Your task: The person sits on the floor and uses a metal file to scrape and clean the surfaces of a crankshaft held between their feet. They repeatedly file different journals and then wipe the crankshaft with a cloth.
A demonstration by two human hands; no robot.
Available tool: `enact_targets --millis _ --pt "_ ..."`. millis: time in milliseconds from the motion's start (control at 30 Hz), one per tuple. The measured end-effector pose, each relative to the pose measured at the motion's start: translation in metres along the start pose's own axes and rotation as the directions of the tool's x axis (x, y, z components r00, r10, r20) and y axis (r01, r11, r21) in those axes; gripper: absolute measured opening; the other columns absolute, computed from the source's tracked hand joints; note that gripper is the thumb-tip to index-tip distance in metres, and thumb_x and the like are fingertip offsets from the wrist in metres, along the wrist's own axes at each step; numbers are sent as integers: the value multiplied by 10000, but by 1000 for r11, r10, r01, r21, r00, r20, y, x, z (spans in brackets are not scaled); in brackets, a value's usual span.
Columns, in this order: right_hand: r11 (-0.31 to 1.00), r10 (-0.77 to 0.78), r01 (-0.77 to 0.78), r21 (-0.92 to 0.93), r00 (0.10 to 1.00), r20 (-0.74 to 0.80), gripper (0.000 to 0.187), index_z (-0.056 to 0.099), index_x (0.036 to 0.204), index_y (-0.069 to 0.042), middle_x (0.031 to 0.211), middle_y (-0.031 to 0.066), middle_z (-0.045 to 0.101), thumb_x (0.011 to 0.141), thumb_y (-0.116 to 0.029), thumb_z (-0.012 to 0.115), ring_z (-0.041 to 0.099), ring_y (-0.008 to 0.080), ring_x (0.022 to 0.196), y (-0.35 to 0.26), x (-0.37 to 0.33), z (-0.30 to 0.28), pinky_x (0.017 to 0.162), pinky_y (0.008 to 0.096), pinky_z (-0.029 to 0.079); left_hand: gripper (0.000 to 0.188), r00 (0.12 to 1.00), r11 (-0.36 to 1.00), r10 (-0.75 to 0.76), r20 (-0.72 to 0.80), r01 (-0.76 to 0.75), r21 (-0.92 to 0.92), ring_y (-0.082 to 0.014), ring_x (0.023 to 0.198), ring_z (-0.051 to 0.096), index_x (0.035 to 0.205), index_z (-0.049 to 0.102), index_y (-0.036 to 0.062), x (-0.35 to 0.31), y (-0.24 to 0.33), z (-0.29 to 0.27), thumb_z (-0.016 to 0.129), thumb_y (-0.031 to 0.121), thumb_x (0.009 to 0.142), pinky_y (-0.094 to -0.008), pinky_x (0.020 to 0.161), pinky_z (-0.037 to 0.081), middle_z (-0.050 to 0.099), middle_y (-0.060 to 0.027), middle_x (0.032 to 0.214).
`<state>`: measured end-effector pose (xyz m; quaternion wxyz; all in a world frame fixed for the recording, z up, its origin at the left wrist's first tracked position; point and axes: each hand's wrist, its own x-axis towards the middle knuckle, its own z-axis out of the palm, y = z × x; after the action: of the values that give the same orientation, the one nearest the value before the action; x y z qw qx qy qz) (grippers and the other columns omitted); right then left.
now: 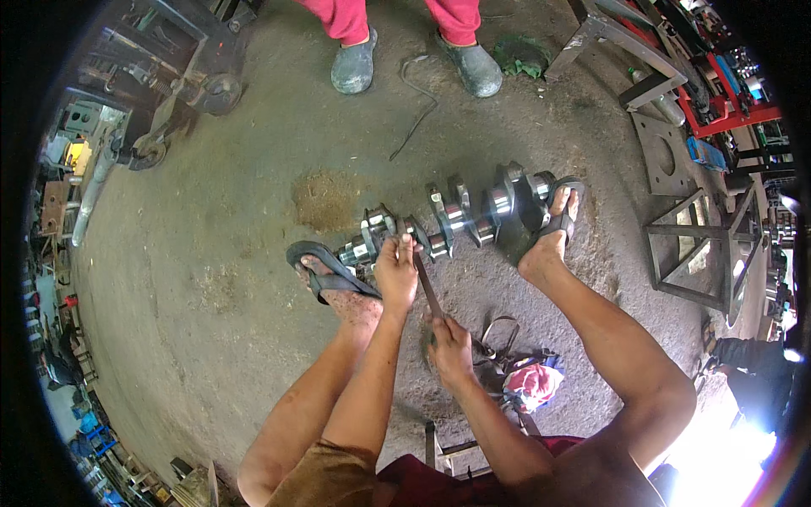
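A metal crankshaft [457, 218] with shiny journals lies across the concrete floor, between my two sandalled feet. My left hand [395, 275] is closed near its left part, thumb and fingers pinched together at a journal. A narrow, flat brown strip [428, 286] runs straight from that journal down to my right hand [452, 351], which is closed around its near end. The strip's far end is hidden at the left fingers and the journal, so whether it loops around the journal cannot be seen.
Another person's grey clogs [355, 63] stand beyond the crankshaft. A thin wire [414, 127] lies between. Near my right forearm are a reddish cloth bundle [534, 384] and dark straps [498, 338]. Metal frames [697, 245] stand at right; a wheeled machine [215, 91] is at far left.
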<state>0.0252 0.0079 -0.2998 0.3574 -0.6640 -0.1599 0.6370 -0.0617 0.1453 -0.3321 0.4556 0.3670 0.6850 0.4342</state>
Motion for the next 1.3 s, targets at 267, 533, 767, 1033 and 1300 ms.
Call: enact_targets --millis 267,533,767,1033,1300 --pt "941 306 -255 -223 922 238 259 649 1015 -39 779 -8 561 1012 -251 500 550 78 767 20 38 0 625 273 492 290 969 986 163 184 -168 11 -63 550 495 916 654 3 77 83 -13 576 271 993 -231 512 404 639 -33 717" --pt "946 -225 295 -137 897 380 240 626 908 -28 795 59 643 909 -266 595 615 152 689 -3 150 29 559 300 490 217 994 970 -45 101 68 -235 -58 663 535 941 618 27 -95 103 -27 557 225 1003 -217 507 434 637 -19 827" --pt "997 55 -68 36 957 284 222 602 806 -75 646 -28 505 921 -262 566 469 91 539 21 144 19 466 285 379 261 996 995 -78 42 80 -58 -36 592 479 911 591 22 -90 49 -19 525 251 1018 -217 448 382 655 -34 819" --pt "880 -218 212 -425 975 35 211 614 894 1 718 168 614 834 -202 621 611 257 651 -15 53 8 627 392 484 343 999 996 16 46 -12 -87 -92 660 539 850 600 3 -34 8 -5 543 302 1008 -268 584 437 669 -79 756" --pt "879 -87 123 -460 991 99 235 577 910 -4 735 156 601 802 -199 650 589 230 667 -40 -37 -29 649 384 484 332 992 999 23 122 -26 19 -117 582 628 876 587 -20 56 7 6 573 292 987 -278 453 511 698 -118 794"
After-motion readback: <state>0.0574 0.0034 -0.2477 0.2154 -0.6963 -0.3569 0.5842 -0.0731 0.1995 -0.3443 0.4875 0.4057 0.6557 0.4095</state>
